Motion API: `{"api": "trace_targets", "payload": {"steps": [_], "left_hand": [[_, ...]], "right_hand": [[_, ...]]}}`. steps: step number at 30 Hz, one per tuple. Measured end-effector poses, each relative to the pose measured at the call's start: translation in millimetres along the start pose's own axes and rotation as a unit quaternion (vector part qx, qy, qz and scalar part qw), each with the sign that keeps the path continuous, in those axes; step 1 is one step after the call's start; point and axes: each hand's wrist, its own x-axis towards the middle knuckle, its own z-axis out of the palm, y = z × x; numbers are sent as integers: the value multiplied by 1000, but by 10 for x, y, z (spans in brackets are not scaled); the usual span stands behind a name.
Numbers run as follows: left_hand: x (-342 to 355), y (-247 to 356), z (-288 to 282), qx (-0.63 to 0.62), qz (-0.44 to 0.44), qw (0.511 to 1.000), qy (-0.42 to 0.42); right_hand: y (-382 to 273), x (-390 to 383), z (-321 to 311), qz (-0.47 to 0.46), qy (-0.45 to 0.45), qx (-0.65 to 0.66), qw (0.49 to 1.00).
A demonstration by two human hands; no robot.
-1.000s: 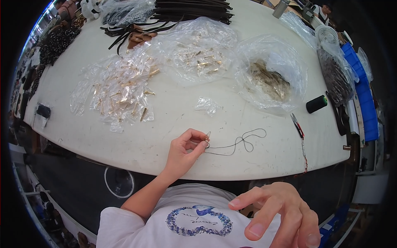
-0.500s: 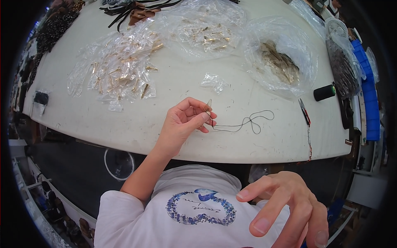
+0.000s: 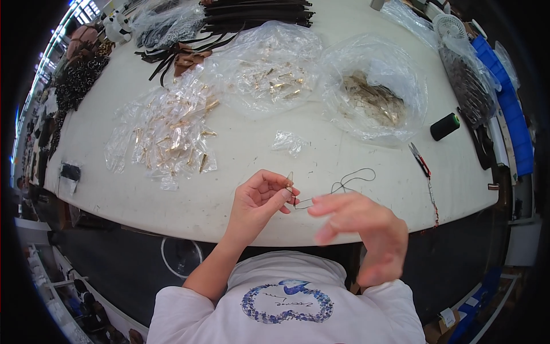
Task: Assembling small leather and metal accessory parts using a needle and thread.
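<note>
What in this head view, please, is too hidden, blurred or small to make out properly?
- Right hand: motion-blurred; whether it touches the dark cord cannot be told.
- Small gold piece: in the left hand grip, too small to identify; fingers cover its lower part.
- Gold parts in the clear bags: plastic glare blurs their shapes.
- Dark straps: cut off by the top edge.

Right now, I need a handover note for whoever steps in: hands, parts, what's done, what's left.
Left hand: pinches a small gold metal fitting at the end of the thin dark cord, above the near table edge.
Right hand: open and blurred, beside the cord, holding nothing.
Parts: the cord's loose loops lie on the table; bags of gold fittings behind; small snips and a dark thread spool to the right.
Done: fitting at the cord end.
Left: whether it is fastened cannot be told.
</note>
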Motion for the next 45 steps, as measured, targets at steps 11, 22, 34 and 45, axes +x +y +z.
{"api": "trace_targets", "payload": {"steps": [11,22,34,45], "left_hand": [[-35,-46,175,87,78,993,32],[7,-88,109,223,161,961,25],[-75,-131,113,63,62,996,13],[-116,-140,91,7,15,1000,23]], "right_hand": [[855,-252,171,145,229,-257,928],[861,-256,57,187,192,-129,955],[876,-331,54,209,190,-91,955],[870,-373,122,169,210,-156,950]]}}
